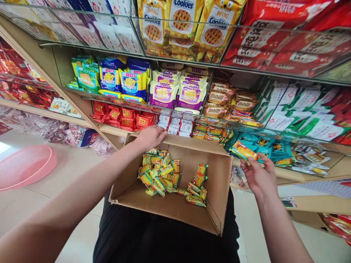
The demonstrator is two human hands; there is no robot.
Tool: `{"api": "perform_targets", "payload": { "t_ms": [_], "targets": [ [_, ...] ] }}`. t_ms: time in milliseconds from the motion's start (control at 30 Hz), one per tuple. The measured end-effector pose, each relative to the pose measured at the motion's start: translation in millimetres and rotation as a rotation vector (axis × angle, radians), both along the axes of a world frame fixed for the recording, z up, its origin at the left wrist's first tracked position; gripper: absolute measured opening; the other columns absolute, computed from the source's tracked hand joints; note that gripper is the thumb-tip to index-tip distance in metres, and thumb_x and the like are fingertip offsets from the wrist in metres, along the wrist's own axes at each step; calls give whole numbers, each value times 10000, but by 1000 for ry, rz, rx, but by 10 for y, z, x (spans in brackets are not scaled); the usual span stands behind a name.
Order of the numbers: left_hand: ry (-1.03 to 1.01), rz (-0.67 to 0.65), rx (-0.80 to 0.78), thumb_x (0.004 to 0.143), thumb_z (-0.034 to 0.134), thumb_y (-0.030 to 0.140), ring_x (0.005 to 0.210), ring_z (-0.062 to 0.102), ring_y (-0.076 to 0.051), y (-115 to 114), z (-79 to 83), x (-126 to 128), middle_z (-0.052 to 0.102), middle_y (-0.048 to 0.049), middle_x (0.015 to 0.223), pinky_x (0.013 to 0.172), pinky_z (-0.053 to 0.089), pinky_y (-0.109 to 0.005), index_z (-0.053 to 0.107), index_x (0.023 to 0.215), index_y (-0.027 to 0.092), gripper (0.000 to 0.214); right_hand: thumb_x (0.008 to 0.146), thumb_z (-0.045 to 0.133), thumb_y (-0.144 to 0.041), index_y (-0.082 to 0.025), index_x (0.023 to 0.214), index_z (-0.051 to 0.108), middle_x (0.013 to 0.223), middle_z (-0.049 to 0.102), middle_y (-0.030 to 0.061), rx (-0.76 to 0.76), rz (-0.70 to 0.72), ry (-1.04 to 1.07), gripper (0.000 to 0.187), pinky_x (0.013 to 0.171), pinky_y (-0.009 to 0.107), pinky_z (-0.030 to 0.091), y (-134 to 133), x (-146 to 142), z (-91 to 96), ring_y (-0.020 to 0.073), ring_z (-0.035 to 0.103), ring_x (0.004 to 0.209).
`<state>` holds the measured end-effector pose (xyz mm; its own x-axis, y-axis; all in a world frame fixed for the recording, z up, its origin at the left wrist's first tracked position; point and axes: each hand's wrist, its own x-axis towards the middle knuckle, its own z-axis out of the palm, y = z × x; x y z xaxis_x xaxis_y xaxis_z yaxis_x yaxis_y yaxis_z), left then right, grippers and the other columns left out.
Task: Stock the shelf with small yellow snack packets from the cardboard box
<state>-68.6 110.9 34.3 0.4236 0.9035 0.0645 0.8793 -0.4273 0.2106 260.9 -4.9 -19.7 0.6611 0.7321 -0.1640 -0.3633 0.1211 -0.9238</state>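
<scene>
An open cardboard box rests on my lap, tilted toward me. Inside it lie small yellow-and-green wrapped snack packets, a larger heap at the left and a smaller one at the right. My left hand is at the box's far rim, its fingers curled over the edge beside the shelf. To the right of the box, my right hand pinches one yellow-orange snack packet between thumb and fingers. That packet is held just in front of teal packets on the lowest shelf.
Glass-fronted shelves hold red packets, purple soda biscuits, brown packets and yellow cookie bags. More yellow-orange packets sit behind the box. A pink basket stands on the floor at the left.
</scene>
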Motion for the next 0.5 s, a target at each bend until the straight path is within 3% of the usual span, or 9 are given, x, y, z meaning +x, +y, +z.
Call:
{"api": "perform_targets", "payload": {
  "t_ms": [100,267,367,500],
  "targets": [
    [174,128,-110,826,228,515,835,592,-217,136,-72,1,651,-47,912,689,436,-306,611,933,238,484,500,712,-121,-220,931,501,689,613,-23,-69,174,81,490,484,208,495,388,68,-90,124,611,539],
    [253,200,-98,818,206,514,851,598,-230,51,-111,55,660,-46,932,682,428,-308,619,944,265,499,652,586,-88,-226,834,480,676,582,-45,-41,379,40,252,563,257,521,1150,-148,-162,100,600,571],
    [260,234,-106,819,221,487,847,598,-220,24,-97,66,664,-43,912,690,425,-300,631,917,262,478,687,483,-52,-198,708,449,634,562,-37,-61,431,-81,151,628,281,519,1552,-269,-226,101,595,608],
    [248,239,-123,818,242,445,833,595,-212,38,-87,68,663,-43,887,690,419,-295,643,879,249,451,726,416,-112,-200,709,492,599,555,-26,-10,417,-280,118,606,312,508,1930,-316,-316,110,555,543]
  ]
}}
